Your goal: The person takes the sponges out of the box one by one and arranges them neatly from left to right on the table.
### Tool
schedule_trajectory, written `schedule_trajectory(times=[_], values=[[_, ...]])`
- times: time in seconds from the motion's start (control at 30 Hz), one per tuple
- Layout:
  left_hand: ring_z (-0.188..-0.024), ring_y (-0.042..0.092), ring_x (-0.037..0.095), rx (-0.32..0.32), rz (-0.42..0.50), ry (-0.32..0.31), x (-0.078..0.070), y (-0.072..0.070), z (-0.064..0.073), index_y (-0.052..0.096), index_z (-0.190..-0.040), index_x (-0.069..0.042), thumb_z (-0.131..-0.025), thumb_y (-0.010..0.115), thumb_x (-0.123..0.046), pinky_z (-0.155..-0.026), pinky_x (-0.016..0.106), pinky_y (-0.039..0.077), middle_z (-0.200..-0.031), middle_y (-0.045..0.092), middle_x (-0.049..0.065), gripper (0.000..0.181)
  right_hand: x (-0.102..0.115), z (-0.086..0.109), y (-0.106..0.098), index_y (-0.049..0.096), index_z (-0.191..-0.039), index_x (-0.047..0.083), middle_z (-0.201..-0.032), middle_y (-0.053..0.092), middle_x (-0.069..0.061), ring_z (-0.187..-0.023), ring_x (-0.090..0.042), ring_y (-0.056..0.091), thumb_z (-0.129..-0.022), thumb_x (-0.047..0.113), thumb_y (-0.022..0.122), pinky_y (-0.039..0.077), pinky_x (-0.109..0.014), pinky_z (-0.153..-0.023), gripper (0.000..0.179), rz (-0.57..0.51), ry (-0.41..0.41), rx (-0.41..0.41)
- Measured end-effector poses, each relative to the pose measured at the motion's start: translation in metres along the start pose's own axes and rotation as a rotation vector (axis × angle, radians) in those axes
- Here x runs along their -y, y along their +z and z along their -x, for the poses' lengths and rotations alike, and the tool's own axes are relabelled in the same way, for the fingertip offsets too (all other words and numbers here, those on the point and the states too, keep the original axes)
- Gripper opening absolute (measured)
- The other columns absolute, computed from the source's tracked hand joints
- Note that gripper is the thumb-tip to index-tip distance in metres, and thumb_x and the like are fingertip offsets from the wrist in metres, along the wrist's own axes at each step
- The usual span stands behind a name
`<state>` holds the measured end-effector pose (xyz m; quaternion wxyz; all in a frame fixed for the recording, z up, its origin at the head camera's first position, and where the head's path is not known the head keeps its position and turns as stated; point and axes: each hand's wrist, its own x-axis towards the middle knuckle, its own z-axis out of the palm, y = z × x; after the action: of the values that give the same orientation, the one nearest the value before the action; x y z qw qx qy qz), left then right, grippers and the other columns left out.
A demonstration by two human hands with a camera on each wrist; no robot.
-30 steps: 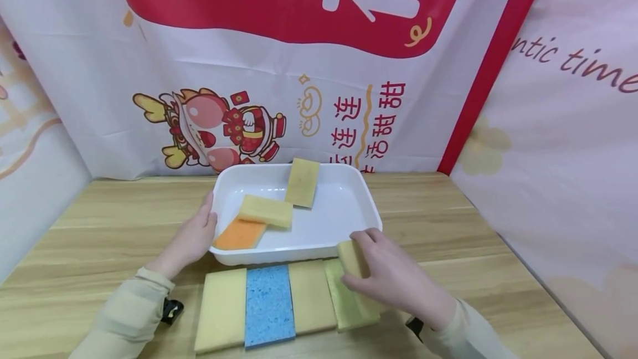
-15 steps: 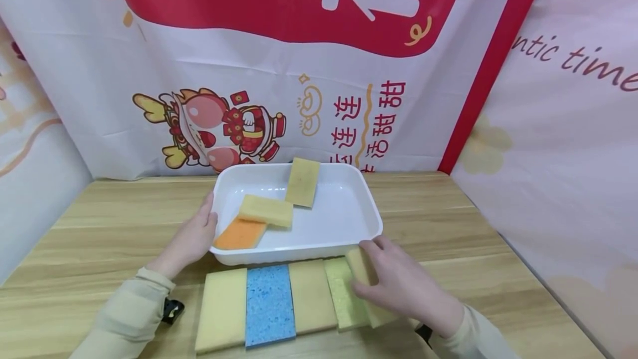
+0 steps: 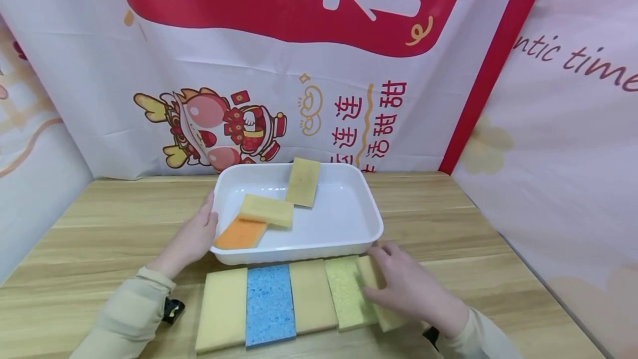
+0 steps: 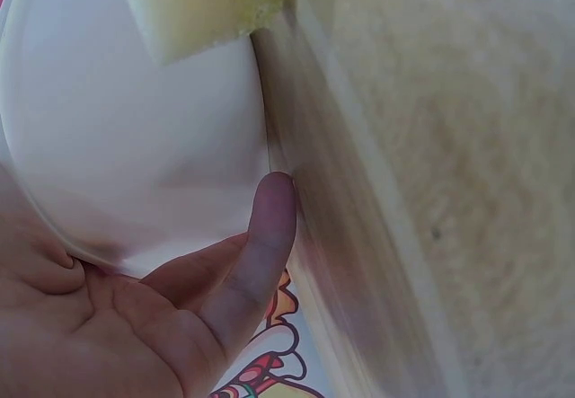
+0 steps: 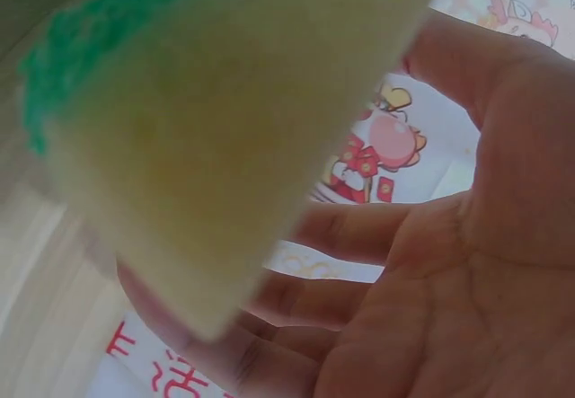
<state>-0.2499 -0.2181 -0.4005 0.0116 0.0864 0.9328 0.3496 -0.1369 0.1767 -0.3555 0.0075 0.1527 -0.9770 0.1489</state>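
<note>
My right hand (image 3: pixel 413 284) pinches a pale yellow sponge (image 3: pixel 370 273) between thumb and fingers at the right end of a sponge row. Green scouring material (image 5: pixel 99 48) lines one face of that sponge in the right wrist view. Beside it lies a yellow-green sponge (image 3: pixel 350 295), then a tan sponge (image 3: pixel 313 295), a blue speckled sponge (image 3: pixel 271 306) and a pale yellow one at far left. My left hand (image 3: pixel 189 237) touches the left outer wall of a white tray (image 3: pixel 299 251), its fingers fairly straight in the left wrist view.
Inside the tray are an orange sponge (image 3: pixel 241 234), a yellow sponge (image 3: pixel 267 210) partly over it, and a tan sponge (image 3: pixel 303 183) leaning on the back rim. A printed cloth (image 3: pixel 279 54) hangs behind the wooden table (image 3: pixel 438 215).
My right hand has moved right and slightly toward me with the sponge, uncovering more of the yellow-green one. My left hand and the tray have stayed put.
</note>
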Motion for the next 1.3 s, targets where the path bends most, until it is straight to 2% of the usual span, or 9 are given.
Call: schedule_trajectory(times=[0.37,0.57,0.8,1.3], values=[[-0.133,0.030,0.053,-0.008,-0.005,-0.002,-0.001,0.001,0.000,-0.004,-0.156,-0.003,-0.109,0.018,-0.029,-0.107,0.064,0.025,-0.152,0.021,0.033,0.059,-0.016,-0.006,0.005,0.057,-0.132,0.001,-0.127,0.055,-0.020,-0.113,-0.036,0.056,-0.077,0.033,0.081,0.049,-0.054,-0.093,0.068,0.001,0.047,0.031],[-0.133,0.030,0.053,-0.001,0.008,-0.007,0.000,0.002,0.000,-0.005,-0.156,-0.003,-0.109,0.018,-0.029,-0.106,0.065,0.025,-0.151,0.021,0.034,0.059,-0.017,-0.009,0.005,0.055,-0.135,-0.001,-0.128,0.054,-0.024,-0.115,-0.039,0.055,-0.077,0.034,0.081,0.048,-0.056,-0.093,0.073,0.006,0.055,0.073],[-0.134,0.028,0.053,0.003,0.011,-0.012,0.000,-0.001,0.000,-0.006,-0.156,-0.002,-0.109,0.018,-0.029,-0.107,0.065,0.023,-0.152,0.019,0.034,0.059,-0.016,-0.017,0.005,0.057,-0.131,-0.003,-0.120,0.058,-0.021,-0.108,-0.033,0.057,-0.078,0.033,0.079,0.049,-0.051,-0.091,0.068,0.024,0.035,0.100],[-0.135,0.024,0.053,0.011,0.012,-0.004,-0.003,-0.002,0.000,-0.006,-0.155,-0.001,-0.109,0.018,-0.028,-0.107,0.065,0.022,-0.154,0.015,0.032,0.059,-0.024,-0.025,0.005,0.056,-0.132,-0.002,-0.123,0.056,-0.022,-0.112,-0.035,0.056,-0.079,0.036,0.079,0.048,-0.052,-0.094,0.069,0.028,0.079,0.134]])
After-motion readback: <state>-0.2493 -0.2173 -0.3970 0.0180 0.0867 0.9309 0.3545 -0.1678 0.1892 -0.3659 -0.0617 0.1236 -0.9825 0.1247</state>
